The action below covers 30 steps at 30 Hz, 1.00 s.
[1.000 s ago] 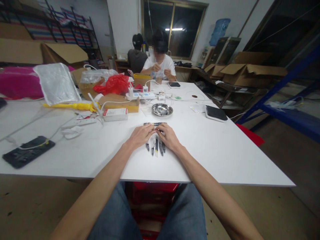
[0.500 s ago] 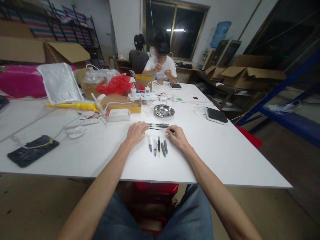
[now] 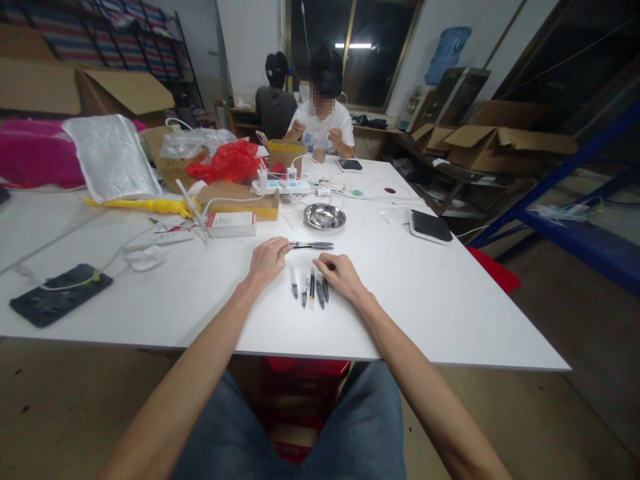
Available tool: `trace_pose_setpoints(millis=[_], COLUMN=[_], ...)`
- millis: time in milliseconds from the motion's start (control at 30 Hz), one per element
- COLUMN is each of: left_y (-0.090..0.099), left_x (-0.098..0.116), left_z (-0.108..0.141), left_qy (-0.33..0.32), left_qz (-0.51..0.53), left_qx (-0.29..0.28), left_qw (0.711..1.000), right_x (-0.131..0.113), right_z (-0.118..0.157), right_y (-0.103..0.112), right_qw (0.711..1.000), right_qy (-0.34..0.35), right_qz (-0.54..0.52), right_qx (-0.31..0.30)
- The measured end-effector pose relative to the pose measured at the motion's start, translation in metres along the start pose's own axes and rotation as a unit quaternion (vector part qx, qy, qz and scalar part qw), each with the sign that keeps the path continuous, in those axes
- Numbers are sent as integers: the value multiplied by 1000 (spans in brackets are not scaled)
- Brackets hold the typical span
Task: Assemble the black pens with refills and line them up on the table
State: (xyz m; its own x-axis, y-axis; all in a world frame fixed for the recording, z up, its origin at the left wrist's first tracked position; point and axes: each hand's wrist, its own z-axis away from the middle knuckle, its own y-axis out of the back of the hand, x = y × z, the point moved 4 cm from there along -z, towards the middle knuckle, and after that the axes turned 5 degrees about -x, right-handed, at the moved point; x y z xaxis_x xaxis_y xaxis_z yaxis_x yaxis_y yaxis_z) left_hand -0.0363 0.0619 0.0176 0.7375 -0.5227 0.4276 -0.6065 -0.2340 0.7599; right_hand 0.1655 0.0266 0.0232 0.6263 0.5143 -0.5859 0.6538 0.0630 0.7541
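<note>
Near the centre of the frame, the left hand [image 3: 269, 260] has its fingers bunched at the left ends of the sideways pens [image 3: 315, 246]; whether it grips one cannot be told. Right of centre, the right hand [image 3: 341, 275] is curled beside the row of pen parts [image 3: 312, 293] on the white worktop [image 3: 440, 313], its grip unclear. A metal bowl [image 3: 325, 227] sits above the pens.

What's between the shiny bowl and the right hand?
In the head view, a few pens lie crosswise between the shiny bowl and the right hand.
</note>
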Motion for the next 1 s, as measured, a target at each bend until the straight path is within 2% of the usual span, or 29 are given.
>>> trace_pose_setpoints(millis=[233,400,633,700,867,1000], left_y=[-3,-6,-6,-6,-3,-3], left_x=[-1,-1,2,2,3,5], left_z=[-1,-1,2,2,1,0], left_qy=[14,10,7,7,26,41], left_qz=[16,9,-12,-15,-11,4], left_qx=[-8,-28,-37,-35,-22,-4], left_qw=[1000,1000,999,999,999,999], right_x=[-1,4,1,-2,-9,-9], right_z=[-2,-2,0,-1,-3,-5], right_y=[-8,-7,5,7,8,3], right_qw=[999,996,986,987,991,992], right_qy=[0,-42,-55,-28,85,99], right_qz=[-23,-69,-103,-100,-63,-56], right_qx=[-26,38,116,122,85,47])
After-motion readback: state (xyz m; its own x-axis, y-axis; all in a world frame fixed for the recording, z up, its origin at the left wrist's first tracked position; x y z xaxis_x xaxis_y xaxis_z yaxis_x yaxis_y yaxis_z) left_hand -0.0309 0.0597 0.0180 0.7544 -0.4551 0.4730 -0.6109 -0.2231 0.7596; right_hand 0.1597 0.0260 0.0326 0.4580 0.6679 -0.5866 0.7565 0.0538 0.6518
